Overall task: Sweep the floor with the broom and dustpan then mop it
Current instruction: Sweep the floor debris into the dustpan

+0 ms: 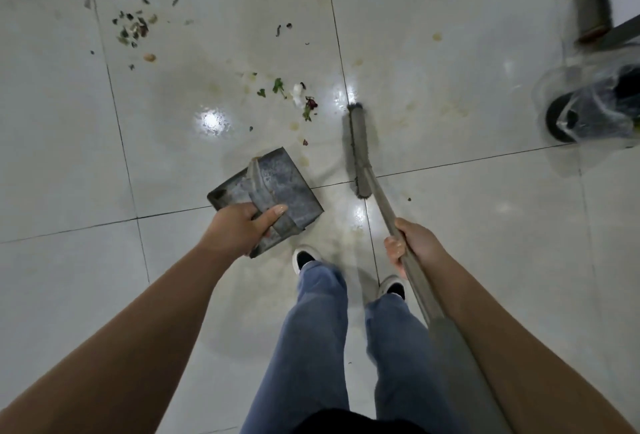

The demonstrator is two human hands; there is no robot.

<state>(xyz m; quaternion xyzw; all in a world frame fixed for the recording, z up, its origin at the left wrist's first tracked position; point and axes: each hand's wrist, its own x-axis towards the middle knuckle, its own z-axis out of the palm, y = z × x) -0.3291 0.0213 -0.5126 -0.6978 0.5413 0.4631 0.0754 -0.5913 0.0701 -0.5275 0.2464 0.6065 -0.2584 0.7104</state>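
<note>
Left hand gripped handle of grey dustpan, pan held low over tiled floor ahead of shoes. Right hand wrapped round broom pole; brush head lay near floor right of pan, apart from it. Green scraps lay just beyond both; second scatter sat farther left. Blurred bagged object, possibly bin, stood far right.
</note>
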